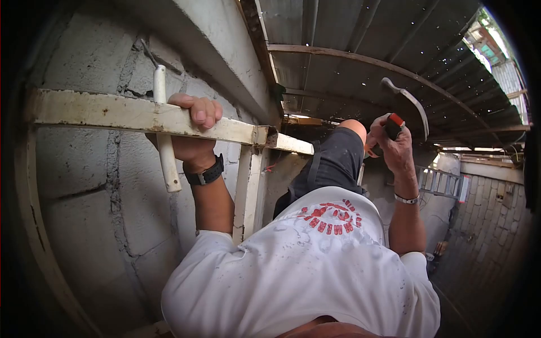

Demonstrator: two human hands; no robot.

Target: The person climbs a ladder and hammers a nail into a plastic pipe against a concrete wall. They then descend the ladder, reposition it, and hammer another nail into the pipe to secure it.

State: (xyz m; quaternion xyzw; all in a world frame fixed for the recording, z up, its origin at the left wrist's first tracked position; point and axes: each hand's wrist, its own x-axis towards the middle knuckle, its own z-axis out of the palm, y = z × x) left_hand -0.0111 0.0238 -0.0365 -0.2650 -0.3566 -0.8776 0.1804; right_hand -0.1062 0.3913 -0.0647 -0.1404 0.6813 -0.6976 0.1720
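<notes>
the curved tool [407,100] is up at the right of the view, its red-and-black handle [394,125] buried in the right hand [391,145]. that grip is fully closed round the handle, fingers wrapped tight. from the grip the metal head arcs up and then bends over to the right, so its long axis runs upward from the fist toward the rusty rib [349,58] under the corrugated roof [360,28]; it is near the rib, but i cannot tell if they touch. a raised knee [354,128] sits just beside the right hand. well apart on the other side, the left hand [194,135] is clenched over the white bar [107,111] against the block wall [79,186], with a white pipe [163,152] crossing beside it.
</notes>
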